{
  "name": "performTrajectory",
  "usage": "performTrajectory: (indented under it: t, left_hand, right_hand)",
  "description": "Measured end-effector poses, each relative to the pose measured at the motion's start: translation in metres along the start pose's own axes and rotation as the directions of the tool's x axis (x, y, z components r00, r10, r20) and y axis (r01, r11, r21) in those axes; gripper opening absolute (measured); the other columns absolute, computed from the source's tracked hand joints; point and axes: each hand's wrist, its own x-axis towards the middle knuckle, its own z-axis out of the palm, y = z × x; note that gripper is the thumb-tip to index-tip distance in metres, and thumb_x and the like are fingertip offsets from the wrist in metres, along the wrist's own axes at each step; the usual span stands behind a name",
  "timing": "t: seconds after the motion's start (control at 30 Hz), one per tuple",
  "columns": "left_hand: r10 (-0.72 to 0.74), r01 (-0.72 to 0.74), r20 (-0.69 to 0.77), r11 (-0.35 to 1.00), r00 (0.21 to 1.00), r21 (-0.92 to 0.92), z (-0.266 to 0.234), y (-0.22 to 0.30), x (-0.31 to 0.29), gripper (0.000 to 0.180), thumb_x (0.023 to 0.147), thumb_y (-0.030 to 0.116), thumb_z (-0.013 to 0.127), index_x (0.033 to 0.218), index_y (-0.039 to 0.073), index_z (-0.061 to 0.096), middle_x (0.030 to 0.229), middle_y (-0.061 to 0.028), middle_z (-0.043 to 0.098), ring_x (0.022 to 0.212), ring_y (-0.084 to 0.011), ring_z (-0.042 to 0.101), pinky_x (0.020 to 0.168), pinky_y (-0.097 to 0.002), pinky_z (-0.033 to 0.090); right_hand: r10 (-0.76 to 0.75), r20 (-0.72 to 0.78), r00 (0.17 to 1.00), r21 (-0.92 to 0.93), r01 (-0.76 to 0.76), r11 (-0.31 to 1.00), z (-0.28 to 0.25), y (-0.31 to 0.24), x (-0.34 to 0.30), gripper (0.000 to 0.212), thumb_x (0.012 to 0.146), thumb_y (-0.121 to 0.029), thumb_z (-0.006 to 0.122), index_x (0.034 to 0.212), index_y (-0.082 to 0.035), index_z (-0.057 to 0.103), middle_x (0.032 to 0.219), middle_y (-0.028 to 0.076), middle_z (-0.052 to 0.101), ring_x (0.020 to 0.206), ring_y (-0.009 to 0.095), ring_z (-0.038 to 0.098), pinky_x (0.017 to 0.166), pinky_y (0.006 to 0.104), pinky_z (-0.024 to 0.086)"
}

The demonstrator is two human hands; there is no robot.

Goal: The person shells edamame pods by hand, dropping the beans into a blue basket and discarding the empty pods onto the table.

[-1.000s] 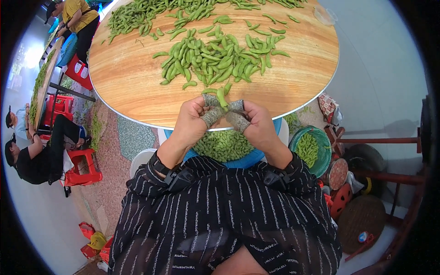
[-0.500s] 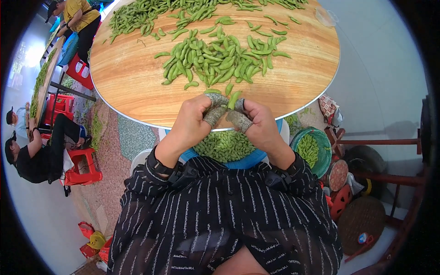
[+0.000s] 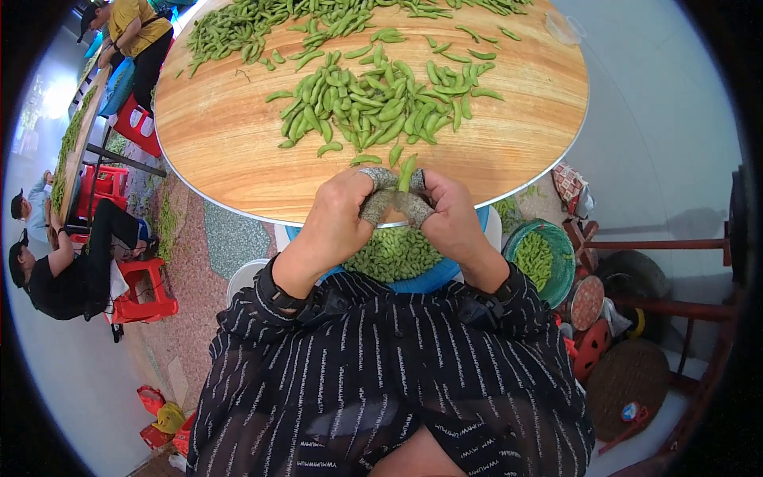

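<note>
At the near edge of the round wooden table, a green soybean pod stands upright between my two hands. My left hand is closed, thumb and forefinger pinching at the pod's lower end. From the other side my right hand pinches the same pod. Grey knitted sleeves cover the working fingertips of both hands. The exact contact at the pod's lower end is hidden by the fingers. Beyond lies a loose pile of pods. Below the hands, a blue basin holds many shelled green beans.
More pods heap at the table's far side, near a clear plastic cup. On the right stand a green basket of pods and a reddish rack. Red stools and seated people are at left.
My left hand has turned slightly and shifted a little to the right, its fingertips closer to the right hand's. The pod stays upright between them.
</note>
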Motion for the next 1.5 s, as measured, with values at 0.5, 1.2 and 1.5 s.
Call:
performTrajectory:
  t: [0.5, 1.2, 1.5]
  left_hand:
    - [-0.014, 0.016, 0.045, 0.998, 0.999, -0.063, -0.005, -0.002, 0.000, 0.018, 0.066, -0.001, 0.058, 0.084, -0.001, 0.057, 0.075, -0.0186, 0.055, 0.070, -0.0351, 0.054, 0.060, -0.0365, 0.044]
    - [-0.456, 0.464, 0.213, 0.557, 0.864, -0.689, 0.009, -0.020, -0.004, 0.018, 0.077, -0.002, 0.056, 0.095, 0.000, 0.055, 0.077, -0.0007, 0.058, 0.062, -0.0035, 0.050, 0.051, -0.0169, 0.039]
    - [-0.416, 0.462, 0.314, 0.326, 0.854, -0.825, 0.010, -0.029, -0.006, 0.015, 0.077, 0.004, 0.058, 0.090, 0.000, 0.054, 0.071, -0.0052, 0.058, 0.053, -0.0071, 0.048, 0.047, -0.0173, 0.038]
  right_hand:
    - [0.089, 0.116, 0.989, 0.087, -0.099, 0.991, -0.003, -0.014, -0.003, 0.016, 0.079, -0.001, 0.052, 0.095, 0.002, 0.055, 0.083, 0.001, 0.058, 0.074, 0.006, 0.051, 0.064, 0.0213, 0.042]
    - [-0.274, -0.019, 0.961, -0.455, 0.236, 0.859, 0.003, 0.003, -0.002, 0.014, 0.067, 0.003, 0.051, 0.081, 0.001, 0.052, 0.069, 0.016, 0.052, 0.060, 0.029, 0.050, 0.055, 0.0322, 0.040]
    - [0.144, 0.101, 0.984, 0.376, -0.172, 0.911, -0.005, 0.012, 0.000, 0.012, 0.078, -0.001, 0.053, 0.090, 0.000, 0.055, 0.077, -0.001, 0.056, 0.065, 0.005, 0.049, 0.055, 0.0191, 0.039]
